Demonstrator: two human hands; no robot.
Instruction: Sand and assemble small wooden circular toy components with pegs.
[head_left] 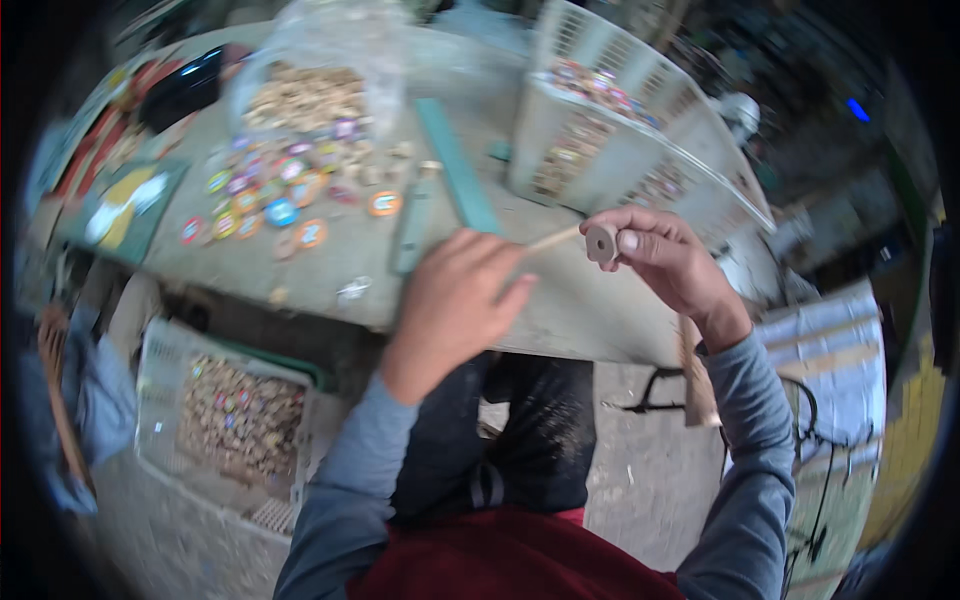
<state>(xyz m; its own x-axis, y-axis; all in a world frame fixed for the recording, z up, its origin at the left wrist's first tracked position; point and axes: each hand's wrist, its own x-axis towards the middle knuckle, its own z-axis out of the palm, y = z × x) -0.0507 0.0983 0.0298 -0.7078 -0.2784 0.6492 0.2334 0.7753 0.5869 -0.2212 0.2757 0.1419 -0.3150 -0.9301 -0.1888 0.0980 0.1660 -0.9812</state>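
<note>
In my right hand (660,258) is a small round wooden piece (602,243) with a hole through its middle, pinched between thumb and fingers. My left hand (462,300) is over the table's near part, back upward and blurred, its thumb apart from the other fingers. A thin pale stick (552,240) spans the gap between both hands; which hand, if either, holds it is unclear. Just beyond the left hand lie a short green strip (413,235) with a pale tip and a longer green strip (455,165).
Colourful round pieces (281,212) are scattered at left, before a clear plastic bag (385,60) of wooden pieces. A white crate (640,150) holds more at back right. Another crate (150,400) stands on the floor at left, near another person's arm (65,410).
</note>
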